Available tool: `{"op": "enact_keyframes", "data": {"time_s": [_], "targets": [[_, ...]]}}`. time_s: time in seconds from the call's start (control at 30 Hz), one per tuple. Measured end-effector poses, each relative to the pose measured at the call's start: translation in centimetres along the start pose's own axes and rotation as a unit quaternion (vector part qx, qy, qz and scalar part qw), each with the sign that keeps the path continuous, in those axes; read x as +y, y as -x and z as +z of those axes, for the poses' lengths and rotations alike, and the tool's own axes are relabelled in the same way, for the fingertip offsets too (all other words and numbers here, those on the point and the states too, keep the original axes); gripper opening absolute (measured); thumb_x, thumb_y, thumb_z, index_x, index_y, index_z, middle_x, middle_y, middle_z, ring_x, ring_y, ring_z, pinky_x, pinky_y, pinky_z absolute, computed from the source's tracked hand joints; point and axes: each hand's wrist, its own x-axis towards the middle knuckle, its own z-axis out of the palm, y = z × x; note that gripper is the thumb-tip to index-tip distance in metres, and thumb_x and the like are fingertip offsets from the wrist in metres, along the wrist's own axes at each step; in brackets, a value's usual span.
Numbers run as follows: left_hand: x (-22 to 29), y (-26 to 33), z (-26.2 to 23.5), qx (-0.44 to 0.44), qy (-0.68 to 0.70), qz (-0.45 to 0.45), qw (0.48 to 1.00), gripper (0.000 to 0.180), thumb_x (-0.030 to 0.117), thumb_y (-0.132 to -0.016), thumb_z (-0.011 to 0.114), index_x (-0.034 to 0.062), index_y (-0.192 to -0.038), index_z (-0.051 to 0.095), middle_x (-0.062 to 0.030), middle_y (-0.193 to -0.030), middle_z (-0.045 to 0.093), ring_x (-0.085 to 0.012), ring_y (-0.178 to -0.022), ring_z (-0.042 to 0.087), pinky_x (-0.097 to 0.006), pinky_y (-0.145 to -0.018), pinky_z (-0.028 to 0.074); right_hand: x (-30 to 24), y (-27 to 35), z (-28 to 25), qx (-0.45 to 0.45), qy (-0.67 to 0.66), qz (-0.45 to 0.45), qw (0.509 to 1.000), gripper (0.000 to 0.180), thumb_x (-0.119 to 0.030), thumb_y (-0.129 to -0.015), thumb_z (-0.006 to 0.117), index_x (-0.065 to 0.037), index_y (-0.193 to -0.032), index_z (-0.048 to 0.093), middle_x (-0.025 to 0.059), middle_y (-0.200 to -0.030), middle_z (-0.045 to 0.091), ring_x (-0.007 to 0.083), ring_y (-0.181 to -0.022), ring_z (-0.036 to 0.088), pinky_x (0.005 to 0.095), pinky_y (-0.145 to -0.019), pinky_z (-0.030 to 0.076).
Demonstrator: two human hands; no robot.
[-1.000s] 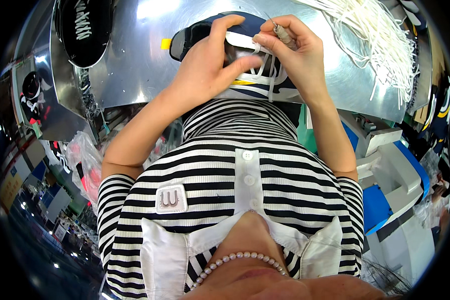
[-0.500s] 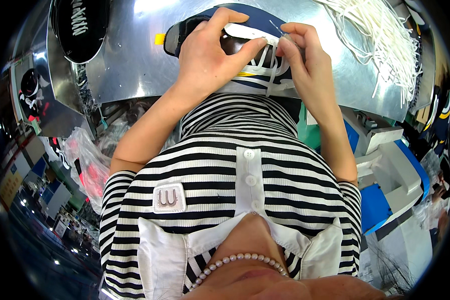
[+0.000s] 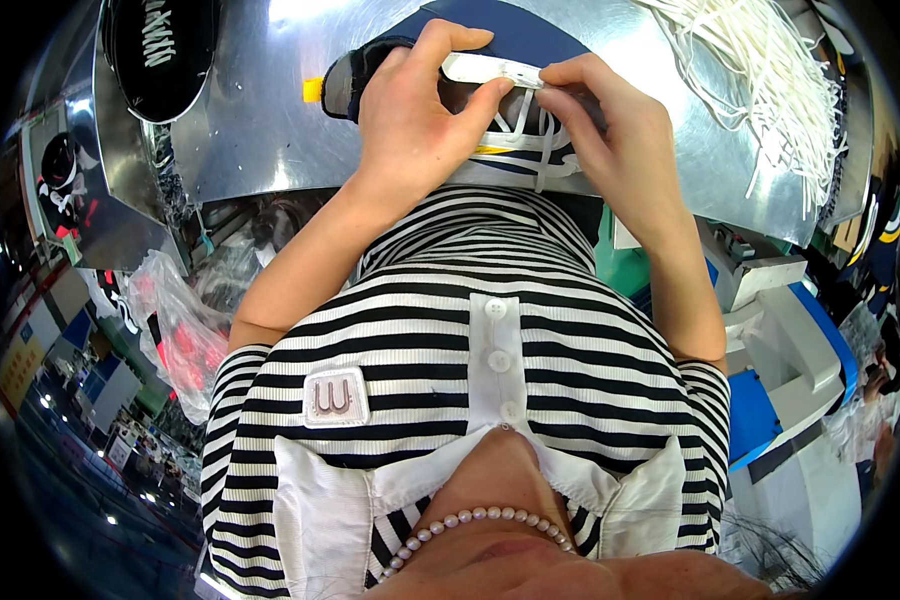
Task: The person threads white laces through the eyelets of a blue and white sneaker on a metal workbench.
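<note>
A dark shoe upper (image 3: 370, 75) with a navy part and a white strip lies at the near edge of a shiny metal table (image 3: 260, 110). My left hand (image 3: 415, 115) grips the shoe from the left, thumb and forefinger around the white strip. My right hand (image 3: 610, 125) pinches the strip's right end and rests over white laces (image 3: 530, 135) that hang down from the shoe. Both hands touch the shoe.
A heap of white laces (image 3: 760, 70) lies on the table at the right. A black oval piece (image 3: 160, 45) sits at the far left. A clear bag with red items (image 3: 175, 330) hangs at the lower left. A blue and white machine (image 3: 780, 340) stands at the right.
Both hands with the shoe have shifted slightly on the table. My right hand has moved from the lace tip down onto the white strip.
</note>
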Motion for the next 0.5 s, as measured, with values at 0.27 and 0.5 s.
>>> {"op": "enact_keyframes", "data": {"time_s": [0.27,0.5], "targets": [[0.3,-0.1,0.4,-0.004,-0.102,0.151,0.983,0.038,0.002,-0.082,0.067,0.0031,-0.119,0.06,-0.0111,-0.093,0.066,-0.0241,-0.074,0.062,-0.034,-0.07,0.049,-0.1,-2.2,2.5,-0.01,0.157,-0.032,0.987,0.025,-0.017,-0.088,0.066,-0.004,-0.103,0.052,0.0116,-0.069,0.067,0.03,-0.065,0.069,0.0385,-0.058,0.053],[-0.3,-1.4,-0.6,-0.077,0.206,-0.056,0.974,0.043,-0.005,-0.091,0.055,0.0033,-0.133,0.052,-0.0087,-0.105,0.069,-0.0073,-0.092,0.061,-0.021,-0.081,0.048,-0.3,-1.5,-2.4,-0.021,0.083,0.025,0.996,0.022,-0.017,-0.091,0.068,-0.004,-0.106,0.058,0.0104,-0.073,0.064,0.0213,-0.063,0.062,0.03,-0.059,0.048]]}}
